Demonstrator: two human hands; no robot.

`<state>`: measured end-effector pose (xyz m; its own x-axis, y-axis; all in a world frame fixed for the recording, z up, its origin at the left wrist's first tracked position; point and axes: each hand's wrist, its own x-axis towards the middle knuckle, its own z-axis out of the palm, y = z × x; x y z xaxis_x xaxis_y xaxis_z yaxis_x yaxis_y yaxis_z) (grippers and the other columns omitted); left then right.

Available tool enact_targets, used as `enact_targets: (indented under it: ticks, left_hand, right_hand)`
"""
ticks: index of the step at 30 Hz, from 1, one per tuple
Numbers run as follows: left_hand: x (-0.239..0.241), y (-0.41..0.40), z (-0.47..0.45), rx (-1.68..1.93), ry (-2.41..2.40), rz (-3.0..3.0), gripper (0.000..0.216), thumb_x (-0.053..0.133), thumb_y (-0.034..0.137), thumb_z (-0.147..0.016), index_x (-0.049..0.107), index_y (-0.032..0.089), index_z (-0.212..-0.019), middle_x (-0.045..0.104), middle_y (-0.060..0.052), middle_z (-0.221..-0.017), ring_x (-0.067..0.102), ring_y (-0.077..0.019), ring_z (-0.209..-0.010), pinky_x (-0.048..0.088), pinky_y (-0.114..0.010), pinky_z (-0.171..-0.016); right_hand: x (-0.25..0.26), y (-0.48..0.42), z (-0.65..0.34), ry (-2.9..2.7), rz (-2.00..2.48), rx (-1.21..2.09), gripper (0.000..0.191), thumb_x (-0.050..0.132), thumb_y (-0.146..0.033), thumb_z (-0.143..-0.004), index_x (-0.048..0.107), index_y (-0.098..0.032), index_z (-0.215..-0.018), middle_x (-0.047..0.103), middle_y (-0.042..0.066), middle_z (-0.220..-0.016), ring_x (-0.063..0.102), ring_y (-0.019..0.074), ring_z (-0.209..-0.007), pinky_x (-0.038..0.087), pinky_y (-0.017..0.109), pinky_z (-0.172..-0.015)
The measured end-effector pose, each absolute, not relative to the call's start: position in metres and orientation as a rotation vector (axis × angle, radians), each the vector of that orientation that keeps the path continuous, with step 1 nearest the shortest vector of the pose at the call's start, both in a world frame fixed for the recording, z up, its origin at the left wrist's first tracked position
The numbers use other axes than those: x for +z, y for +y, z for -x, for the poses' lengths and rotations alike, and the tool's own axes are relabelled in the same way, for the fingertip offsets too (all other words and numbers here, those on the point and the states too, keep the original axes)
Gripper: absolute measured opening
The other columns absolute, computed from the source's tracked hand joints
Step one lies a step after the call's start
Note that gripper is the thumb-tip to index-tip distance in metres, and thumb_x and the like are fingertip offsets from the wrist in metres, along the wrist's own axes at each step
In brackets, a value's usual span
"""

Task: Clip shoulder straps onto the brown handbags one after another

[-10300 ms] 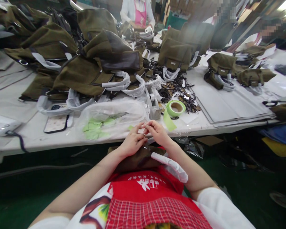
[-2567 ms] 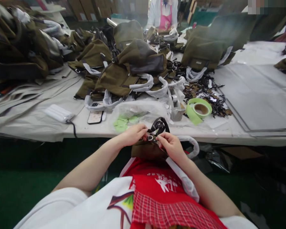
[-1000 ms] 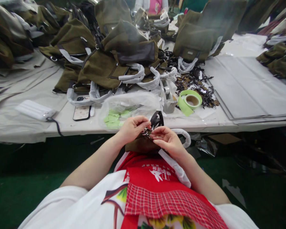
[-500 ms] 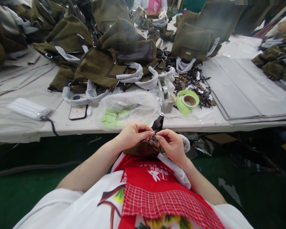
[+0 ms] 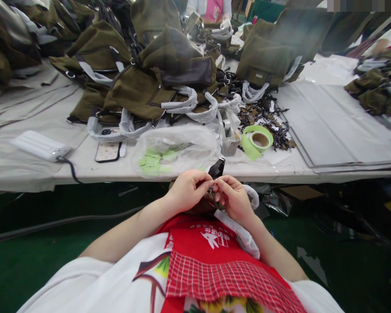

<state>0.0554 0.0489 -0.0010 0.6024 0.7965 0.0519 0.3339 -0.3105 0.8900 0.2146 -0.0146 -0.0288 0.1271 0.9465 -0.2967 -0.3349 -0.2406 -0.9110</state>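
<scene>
Both hands meet over a dark olive bag (image 5: 200,208) held at my lap against the red apron (image 5: 182,228). My left hand (image 5: 190,189) has thumb and forefinger pinched together on something small I cannot make out. Close beside it, my right hand (image 5: 233,198) pinches too, its fingertips almost touching the left ones; what they grip is too small to name. A black strap end (image 5: 217,167) with a shiny metal tip sticks up just behind the fingertips. White-wrapped bag handles (image 5: 239,232) show beside my right hand. Most of the bag is hidden by my hands.
Olive bags (image 5: 138,95) with wrapped handles are heaped across the table (image 5: 94,174). Nearer me lie a clear plastic bag (image 5: 182,143) with green scraps, green tape roll (image 5: 257,141), phone (image 5: 107,151) and white power bank (image 5: 41,146). Another person (image 5: 210,11) stands across the table.
My hands have drawn closer together, the left shifting slightly to the right, so the fingertips now almost meet. The table view has shifted slightly.
</scene>
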Motion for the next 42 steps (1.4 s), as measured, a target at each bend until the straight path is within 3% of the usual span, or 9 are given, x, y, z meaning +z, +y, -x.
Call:
enact_targets:
  ticks: [10,16,25,28,30,33,35,37,42]
  left_hand:
    - [-0.01,0.041,-0.063,0.694,1.004,-1.944,0.021,0.052,0.024,-0.089,0.063,0.019,-0.072,0.067,-0.002,-0.071,0.059,-0.0153,-0.068,0.044,-0.028,-0.068]
    - [-0.017,0.037,-0.072,0.787,0.994,-1.781,0.023,0.051,0.027,-0.09,0.062,0.017,-0.072,0.063,0.0,-0.066,0.057,-0.0135,-0.063,0.043,-0.025,-0.064]
    - [-0.009,0.048,-0.065,0.521,0.913,-1.973,0.025,0.055,0.033,-0.089,0.063,0.018,-0.07,0.063,0.0,-0.064,0.056,-0.014,-0.06,0.041,-0.025,-0.06]
    - [-0.018,0.059,-0.061,0.512,1.032,-1.821,0.027,0.047,0.039,-0.093,0.064,0.018,-0.088,0.065,-0.001,-0.069,0.057,-0.0141,-0.055,0.043,-0.026,-0.055]
    - [-0.03,0.072,-0.06,0.529,1.218,-1.836,0.028,0.046,0.038,-0.093,0.062,0.016,-0.1,0.07,-0.006,-0.084,0.063,-0.017,-0.065,0.048,-0.028,-0.063]
    - [-0.047,0.09,-0.063,0.229,1.3,-1.987,0.029,0.055,0.035,-0.086,0.065,0.013,-0.101,0.07,-0.015,-0.105,0.067,-0.0246,-0.091,0.051,-0.034,-0.081]
    - [-0.053,0.094,-0.066,0.034,1.237,-2.015,0.036,0.061,0.035,-0.081,0.066,0.011,-0.108,0.068,-0.017,-0.115,0.066,-0.0277,-0.102,0.051,-0.034,-0.088]
    - [-0.052,0.09,-0.069,0.016,1.153,-2.032,0.046,0.064,0.036,-0.079,0.063,0.012,-0.119,0.066,-0.016,-0.123,0.065,-0.0279,-0.108,0.05,-0.033,-0.092]
    - [-0.04,0.064,-0.079,0.068,0.862,-2.077,0.046,0.066,0.039,-0.077,0.064,0.018,-0.118,0.069,-0.01,-0.117,0.064,-0.0283,-0.108,0.049,-0.039,-0.096]
  right_hand:
    - [-0.031,-0.017,-0.213,-0.975,1.385,1.08,0.024,0.067,-0.044,-0.085,0.065,-0.021,-0.082,0.063,-0.002,-0.06,0.056,0.0114,-0.05,0.046,0.023,-0.049]
    - [-0.031,-0.019,-0.211,-1.071,1.415,0.987,0.022,0.062,-0.043,-0.088,0.064,-0.022,-0.082,0.059,-0.003,-0.056,0.055,0.0127,-0.05,0.045,0.025,-0.051]
    - [-0.025,0.016,-0.29,-1.528,1.816,0.545,0.012,0.064,-0.03,-0.084,0.071,-0.02,-0.085,0.072,0.006,-0.087,0.063,0.0206,-0.081,0.048,0.034,-0.078]
    - [-0.044,0.032,-0.313,-1.405,1.895,0.981,0.012,0.073,-0.03,-0.076,0.072,-0.019,-0.081,0.073,0.006,-0.08,0.063,0.0183,-0.07,0.049,0.03,-0.068]
    - [-0.06,0.039,-0.315,-1.233,1.891,1.403,0.022,0.073,-0.038,-0.078,0.072,-0.017,-0.077,0.073,0.007,-0.072,0.062,0.0178,-0.059,0.048,0.028,-0.057]
    - [-0.081,0.044,-0.305,-1.032,1.886,1.74,0.05,0.046,-0.056,-0.093,0.07,-0.014,-0.079,0.071,0.011,-0.062,0.059,0.0177,-0.047,0.043,0.026,-0.043]
    - [-0.091,0.043,-0.296,-0.928,1.841,1.876,0.066,0.023,-0.057,-0.1,0.068,-0.011,-0.084,0.071,0.013,-0.062,0.056,0.0157,-0.042,0.039,0.023,-0.039]
    - [-0.096,0.039,-0.29,-0.754,1.739,2.018,0.074,0.011,-0.058,-0.1,0.067,-0.01,-0.089,0.071,0.014,-0.065,0.054,0.0142,-0.041,0.037,0.022,-0.037]
    - [-0.092,0.015,-0.284,-0.412,1.444,1.954,0.057,0.035,-0.062,-0.096,0.067,-0.015,-0.098,0.074,0.01,-0.079,0.067,0.0197,-0.063,0.054,0.029,-0.052]
